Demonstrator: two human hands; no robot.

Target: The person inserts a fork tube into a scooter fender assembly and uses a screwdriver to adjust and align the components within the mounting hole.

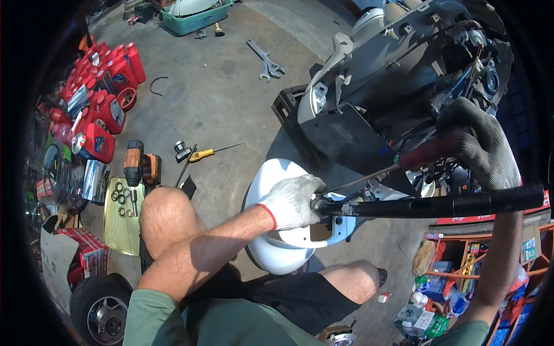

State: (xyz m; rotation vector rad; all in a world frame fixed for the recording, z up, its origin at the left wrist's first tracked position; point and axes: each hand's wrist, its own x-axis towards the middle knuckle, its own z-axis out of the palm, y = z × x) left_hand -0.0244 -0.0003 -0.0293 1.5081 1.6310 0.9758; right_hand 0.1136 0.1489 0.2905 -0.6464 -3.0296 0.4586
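A black metal tube (404, 207) stretches sideways in front of me, with a metal ring at its left end. Around that end my left hand (295, 200), in a grey-white work glove with a red cuff, is closed, though its fingertips are partly hidden. In a grey glove, my right hand (485, 144) grips the dark red handle of a long screwdriver (424, 151). Its thin shaft slants down left toward the ring beside my left hand. Beneath the left hand, between my knees, lies a white rounded fender (278, 254) with a cut-out bracket.
A partly stripped vehicle body (369, 115) stands at the far right. Left lie an orange cordless drill (134, 161), a yellow tray (115, 230) with rings, a yellow-handled screwdriver (202, 154), red bottles (107, 112) and a wheel (104, 320). Wrenches (265, 60) lie farther off; an orange rack (461, 271) stands right.
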